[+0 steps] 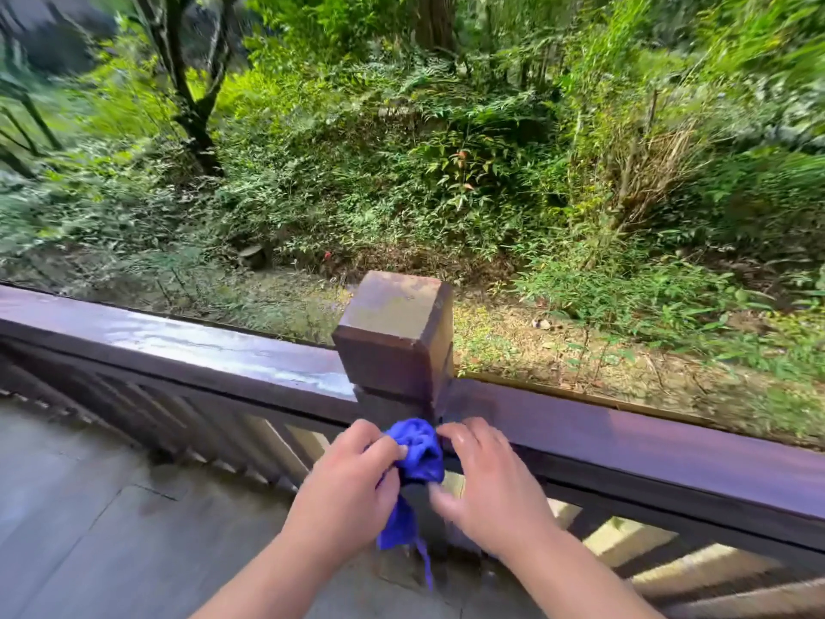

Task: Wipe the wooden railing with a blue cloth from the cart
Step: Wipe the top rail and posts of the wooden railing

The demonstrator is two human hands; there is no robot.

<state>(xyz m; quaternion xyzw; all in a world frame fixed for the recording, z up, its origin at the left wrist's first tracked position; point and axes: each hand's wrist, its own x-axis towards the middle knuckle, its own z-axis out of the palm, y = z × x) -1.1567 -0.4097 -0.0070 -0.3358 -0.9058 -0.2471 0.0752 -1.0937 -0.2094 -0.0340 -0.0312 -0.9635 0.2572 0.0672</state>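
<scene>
At six o'clock my left hand [352, 484] pinches the crumpled blue cloth [422, 449] before the square post [397, 337] of the dark wooden railing [625, 444], probably bunching a wiping pad; my right hand [486, 480] curls alongside, grip unclear.

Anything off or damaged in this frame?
Nothing broken. The post cap looks worn and blotchy on top against the darker railing. The blue cloth, bunched in the left hand, trails a frayed strand below.

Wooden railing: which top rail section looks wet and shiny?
The dark rail section left of the square wooden post; the right section looks matte.
</scene>
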